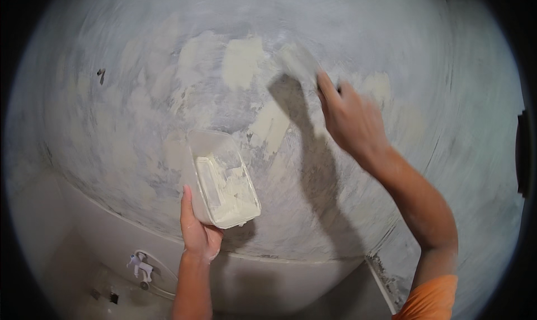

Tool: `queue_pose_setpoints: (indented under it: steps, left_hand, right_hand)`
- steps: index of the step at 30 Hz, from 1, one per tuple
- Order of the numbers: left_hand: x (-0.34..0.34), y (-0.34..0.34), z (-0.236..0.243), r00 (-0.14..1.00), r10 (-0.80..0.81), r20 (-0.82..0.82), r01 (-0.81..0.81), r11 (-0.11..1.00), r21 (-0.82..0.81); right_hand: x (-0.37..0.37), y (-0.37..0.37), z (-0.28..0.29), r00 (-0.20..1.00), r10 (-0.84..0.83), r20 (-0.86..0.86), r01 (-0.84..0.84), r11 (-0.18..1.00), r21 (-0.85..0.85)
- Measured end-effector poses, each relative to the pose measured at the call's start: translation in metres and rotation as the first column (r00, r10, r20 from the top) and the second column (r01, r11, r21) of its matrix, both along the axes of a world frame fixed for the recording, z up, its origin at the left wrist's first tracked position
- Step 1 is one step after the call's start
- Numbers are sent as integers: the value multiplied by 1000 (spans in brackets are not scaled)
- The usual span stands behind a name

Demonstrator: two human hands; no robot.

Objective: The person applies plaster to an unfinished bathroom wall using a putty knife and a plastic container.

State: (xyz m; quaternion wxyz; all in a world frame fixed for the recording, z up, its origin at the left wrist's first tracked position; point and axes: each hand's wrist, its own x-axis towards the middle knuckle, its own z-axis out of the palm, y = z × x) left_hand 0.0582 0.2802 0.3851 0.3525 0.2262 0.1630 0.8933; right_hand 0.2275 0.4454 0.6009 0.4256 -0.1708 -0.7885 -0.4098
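My left hand (198,228) grips a clear rectangular plastic tub (221,180) from beneath and along its left side; cream-coloured paste coats its inside. Up and to the right, my right hand (349,119) is closed on the handle of a flat scraper (299,60), whose pale blade is blurred by motion at the grey wall (145,96). Whether the blade touches the surface I cannot tell. Cream patches (243,60) are spread unevenly on the wall, some beside and below the blade, and the shadow of my right arm falls across them.
A band of lighter panels (95,208) runs along the bottom of the wall, with a white tap-like fitting (142,269) and a small dark hole at lower left. A wall corner stands at the right, a dark object (523,152) at the far right edge. A small metal stub (102,74) sticks out at left.
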Motion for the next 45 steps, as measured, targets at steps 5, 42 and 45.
queue_pose_setpoints:
  steps: [5,42,45]
  left_hand:
    - [1,0,-4,994,-47,-103,56,995,83]
    - [49,-9,-13,940,309,-141,-318,947,-42]
    - [61,9,-13,961,242,-132,-250,967,-51]
  right_hand:
    - [-59,4,42,995,-75,69,85,984,-155]
    - [-40,55,17,949,301,88,-251,897,-364]
    - [-54,89,-10,953,302,-12,-286,890,-355]
